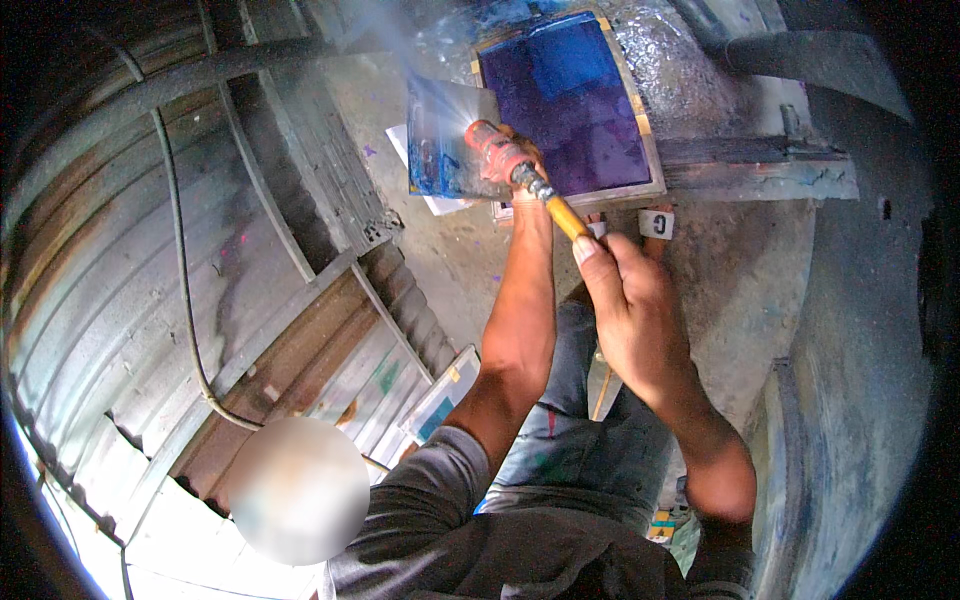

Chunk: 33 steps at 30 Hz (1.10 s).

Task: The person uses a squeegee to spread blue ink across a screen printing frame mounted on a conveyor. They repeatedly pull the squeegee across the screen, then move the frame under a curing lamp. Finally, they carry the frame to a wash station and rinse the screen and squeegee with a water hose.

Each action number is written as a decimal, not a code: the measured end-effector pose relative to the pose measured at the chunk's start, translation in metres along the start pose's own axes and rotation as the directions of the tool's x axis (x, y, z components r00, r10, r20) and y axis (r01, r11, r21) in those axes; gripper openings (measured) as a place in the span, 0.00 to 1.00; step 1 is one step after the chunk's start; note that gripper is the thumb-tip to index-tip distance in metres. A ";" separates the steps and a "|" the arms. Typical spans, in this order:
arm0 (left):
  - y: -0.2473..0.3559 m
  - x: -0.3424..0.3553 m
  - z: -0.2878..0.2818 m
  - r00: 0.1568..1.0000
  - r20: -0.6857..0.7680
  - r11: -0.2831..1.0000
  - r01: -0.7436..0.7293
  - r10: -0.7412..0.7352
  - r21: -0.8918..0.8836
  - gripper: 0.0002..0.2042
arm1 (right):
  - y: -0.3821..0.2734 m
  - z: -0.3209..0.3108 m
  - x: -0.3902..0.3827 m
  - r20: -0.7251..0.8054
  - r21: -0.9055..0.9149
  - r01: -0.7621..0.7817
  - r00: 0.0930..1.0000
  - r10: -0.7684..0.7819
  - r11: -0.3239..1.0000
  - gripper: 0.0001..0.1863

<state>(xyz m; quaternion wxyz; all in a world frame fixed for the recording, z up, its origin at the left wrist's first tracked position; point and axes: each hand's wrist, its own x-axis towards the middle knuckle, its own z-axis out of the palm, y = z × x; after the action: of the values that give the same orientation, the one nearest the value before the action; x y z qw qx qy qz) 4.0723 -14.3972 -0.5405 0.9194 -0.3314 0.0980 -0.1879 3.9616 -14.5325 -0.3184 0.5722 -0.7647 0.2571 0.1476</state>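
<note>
My right hand [640,320] is wrapped round the yellow grip of a spray gun [497,152], thumb along its top. The gun's red head points up and left, and a pale fan of spray leaves its tip. Mostly hidden behind the red head is my left hand [533,165]; what its fingers do cannot be made out. It is nearest to a blue-stained, partly see-through panel [435,150] and the left edge of a framed screen [590,130]. That screen has a dark blue and purple face, a pale frame and tan tape pieces.
Corrugated metal sheets [120,240] with a hanging cable [180,260] line the left. A grey stained wall [850,400] rises on the right. Beyond the screen lies a wet, shiny patch of floor [665,75]. A smaller framed panel [440,395] leans beside my left arm.
</note>
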 end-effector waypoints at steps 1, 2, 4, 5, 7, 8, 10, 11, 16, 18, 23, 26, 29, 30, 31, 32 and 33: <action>-0.003 -0.003 0.000 1.000 0.006 1.000 0.020 -0.019 -0.022 0.03 | 0.003 -0.002 0.005 0.009 0.010 0.004 1.000 -0.004 1.000 0.20; -0.003 -0.009 0.002 0.999 0.013 0.998 0.040 -0.039 -0.038 0.04 | 0.002 -0.002 0.012 0.025 0.023 0.010 1.000 -0.011 1.000 0.20; -0.004 -0.016 0.003 0.997 0.031 0.994 0.079 -0.077 -0.072 0.06 | 0.005 0.001 0.027 -0.002 0.037 -0.006 1.000 0.006 0.999 0.19; -0.003 -0.019 0.003 0.995 0.036 0.991 0.100 -0.097 -0.084 0.08 | 0.006 0.002 0.035 0.004 0.060 -0.062 0.998 0.062 0.996 0.19; -0.002 -0.022 0.003 0.989 0.023 0.987 0.144 -0.143 -0.068 0.08 | 0.013 0.005 0.036 -0.042 0.061 -0.041 0.998 0.044 0.997 0.18; 0.007 -0.023 0.004 0.985 0.009 0.984 0.175 -0.175 -0.042 0.07 | 0.016 0.007 0.036 -0.043 0.022 0.091 0.995 -0.090 0.996 0.18; 0.010 -0.024 0.010 0.999 -0.035 0.999 0.040 -0.039 0.034 0.04 | 0.017 0.003 0.013 -0.044 -0.023 0.224 0.973 -0.224 0.974 0.17; 0.022 -0.026 0.013 0.998 -0.059 0.991 -0.012 0.020 0.136 0.07 | 0.016 0.000 -0.001 -0.044 -0.021 0.227 0.973 -0.228 0.974 0.16; 0.121 -0.032 0.048 0.957 -0.205 0.601 0.041 0.207 0.798 0.25 | 0.000 -0.029 -0.058 0.047 0.070 -0.186 0.982 0.183 0.980 0.16; 0.125 -0.017 0.082 0.878 -0.293 0.387 0.137 0.379 0.912 0.29 | 0.005 -0.033 -0.069 0.067 0.091 -0.224 0.974 0.218 0.970 0.16; 0.140 -0.008 0.131 0.819 -0.349 0.079 0.354 0.456 0.932 0.36 | 0.011 -0.019 -0.056 0.036 0.088 -0.187 0.982 0.185 0.978 0.17; 0.154 -0.001 0.140 0.815 -0.329 0.048 0.349 0.478 0.936 0.34 | 0.014 -0.015 -0.039 0.029 0.142 -0.173 0.985 0.171 0.975 0.19; 0.156 0.000 0.144 0.815 -0.351 -0.006 0.398 0.461 0.917 0.33 | 0.009 -0.014 -0.024 0.038 0.172 -0.200 0.980 0.197 0.965 0.19; 0.153 0.001 0.144 0.808 -0.369 -0.002 0.416 0.459 0.909 0.31 | 0.010 -0.011 -0.023 0.048 0.174 -0.207 0.978 0.202 0.963 0.19; 0.150 0.001 0.143 0.801 -0.387 0.002 0.434 0.457 0.901 0.29 | 0.013 -0.007 -0.021 0.057 0.176 -0.214 0.977 0.207 0.961 0.19; 0.146 0.001 0.142 0.793 -0.406 0.006 0.453 0.455 0.891 0.28 | 0.016 -0.004 -0.019 0.066 0.178 -0.222 0.975 0.213 0.959 0.19; 0.140 0.001 0.143 0.786 -0.422 -0.014 0.479 0.452 0.878 0.28 | 0.020 -0.001 -0.017 0.045 0.091 -0.141 0.990 0.137 0.986 0.18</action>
<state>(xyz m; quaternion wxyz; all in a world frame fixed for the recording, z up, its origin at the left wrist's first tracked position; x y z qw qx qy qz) 4.1558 -14.2163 -0.5224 0.7733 0.5088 0.2239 -0.3049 3.9364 -14.5340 -0.3253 0.6008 -0.7140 0.3054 0.1897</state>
